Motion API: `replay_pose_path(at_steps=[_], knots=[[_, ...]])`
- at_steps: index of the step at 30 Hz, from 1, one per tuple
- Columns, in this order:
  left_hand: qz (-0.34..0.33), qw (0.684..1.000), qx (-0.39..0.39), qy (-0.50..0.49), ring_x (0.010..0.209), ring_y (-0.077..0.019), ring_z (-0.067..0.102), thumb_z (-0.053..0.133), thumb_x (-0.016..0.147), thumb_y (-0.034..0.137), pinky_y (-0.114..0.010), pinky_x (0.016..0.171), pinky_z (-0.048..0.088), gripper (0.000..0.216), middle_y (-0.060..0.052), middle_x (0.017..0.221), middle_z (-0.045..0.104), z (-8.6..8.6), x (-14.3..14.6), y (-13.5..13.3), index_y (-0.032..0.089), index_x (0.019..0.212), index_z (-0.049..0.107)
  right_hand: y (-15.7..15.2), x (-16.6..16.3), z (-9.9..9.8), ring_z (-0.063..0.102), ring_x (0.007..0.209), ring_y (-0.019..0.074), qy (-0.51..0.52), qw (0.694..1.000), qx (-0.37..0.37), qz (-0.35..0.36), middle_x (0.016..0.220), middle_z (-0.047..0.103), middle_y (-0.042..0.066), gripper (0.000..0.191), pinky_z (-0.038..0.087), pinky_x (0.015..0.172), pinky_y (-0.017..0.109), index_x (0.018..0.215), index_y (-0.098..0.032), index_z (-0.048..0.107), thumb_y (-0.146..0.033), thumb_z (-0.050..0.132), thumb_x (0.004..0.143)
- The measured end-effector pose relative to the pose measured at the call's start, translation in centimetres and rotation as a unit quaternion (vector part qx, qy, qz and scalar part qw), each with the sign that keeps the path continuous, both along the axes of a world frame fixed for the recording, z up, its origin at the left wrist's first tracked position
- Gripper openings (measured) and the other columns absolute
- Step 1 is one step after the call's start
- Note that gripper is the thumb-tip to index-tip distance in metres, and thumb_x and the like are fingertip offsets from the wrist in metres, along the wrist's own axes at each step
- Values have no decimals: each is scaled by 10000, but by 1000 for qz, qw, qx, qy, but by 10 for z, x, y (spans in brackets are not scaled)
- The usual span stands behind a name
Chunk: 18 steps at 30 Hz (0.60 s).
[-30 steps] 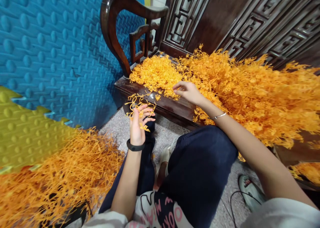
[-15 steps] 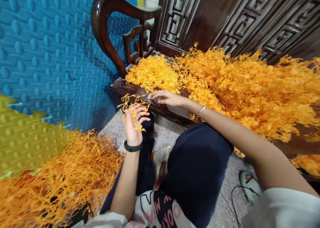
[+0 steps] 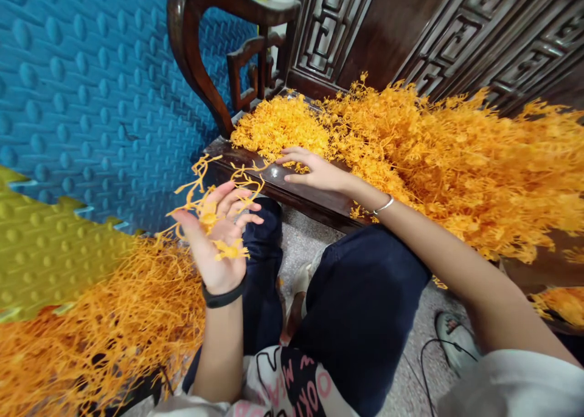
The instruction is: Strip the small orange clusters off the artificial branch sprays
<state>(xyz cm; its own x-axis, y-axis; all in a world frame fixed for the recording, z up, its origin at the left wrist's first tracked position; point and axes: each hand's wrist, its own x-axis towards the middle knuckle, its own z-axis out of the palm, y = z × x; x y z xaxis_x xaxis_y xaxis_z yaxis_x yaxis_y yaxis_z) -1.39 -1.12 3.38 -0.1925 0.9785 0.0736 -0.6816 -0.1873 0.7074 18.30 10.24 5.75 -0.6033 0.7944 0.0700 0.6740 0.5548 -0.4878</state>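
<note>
My left hand (image 3: 224, 237) is palm up and unclenched, supporting a few orange strands (image 3: 208, 215) across the palm and spread fingers. This orientation presumably lets the palm serve as a tray, leaving the strands loose and accessible. My right hand (image 3: 316, 168) is released, fingers extended above the front of the bench (image 3: 314, 201); no gripped item is visible, and contact with the small pile (image 3: 281, 123) cannot be determined. That pile lies near the armrest (image 3: 185, 39), beside the larger heap (image 3: 447, 149), probably for right-hand reach. A stringy tangle (image 3: 123, 307) lies low at my left, apparently for left-hand access.
</note>
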Motion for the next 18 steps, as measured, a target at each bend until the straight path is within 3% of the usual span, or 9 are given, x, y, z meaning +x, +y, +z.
replay_pose_path(at_steps=[5,9,12,15,18], knots=[[42,998,-38,18,672,-166,598,379,720,710,-275,532,533,605,-66,788,648,27,-20,-22,173,789,650,-2,-3,4,393,1226,215,-5,1000,8,-7,1279,431,109,334,272,1054,444,1109,-168,562,-259,582,789],[128,991,-32,0,638,-150,595,376,723,707,-262,514,528,616,-47,749,634,30,-31,-23,155,746,648,1,1,-1,418,1197,217,-10,1000,1,-21,1246,444,110,335,282,1051,428,1098,-155,566,-233,594,773],[148,987,-59,28,565,-143,598,393,740,674,-261,455,504,579,-51,746,638,12,-34,-5,144,742,627,3,2,-3,429,1178,214,-10,1000,3,-21,1222,457,110,325,289,1046,419,1082,-144,572,-229,595,769],[57,990,-126,38,576,-153,623,398,740,670,-258,463,505,581,-80,760,657,-17,-32,17,131,776,612,1,1,-2,451,1138,205,-7,1000,-2,-23,1190,473,101,307,319,1022,395,1058,-146,585,-232,595,764],[19,987,-155,35,571,-137,630,392,760,649,-235,476,503,562,-85,776,663,-41,-22,33,126,800,595,-3,-1,2,520,992,175,5,999,-34,-27,1154,496,103,292,403,920,354,1039,-131,594,-230,584,765]])
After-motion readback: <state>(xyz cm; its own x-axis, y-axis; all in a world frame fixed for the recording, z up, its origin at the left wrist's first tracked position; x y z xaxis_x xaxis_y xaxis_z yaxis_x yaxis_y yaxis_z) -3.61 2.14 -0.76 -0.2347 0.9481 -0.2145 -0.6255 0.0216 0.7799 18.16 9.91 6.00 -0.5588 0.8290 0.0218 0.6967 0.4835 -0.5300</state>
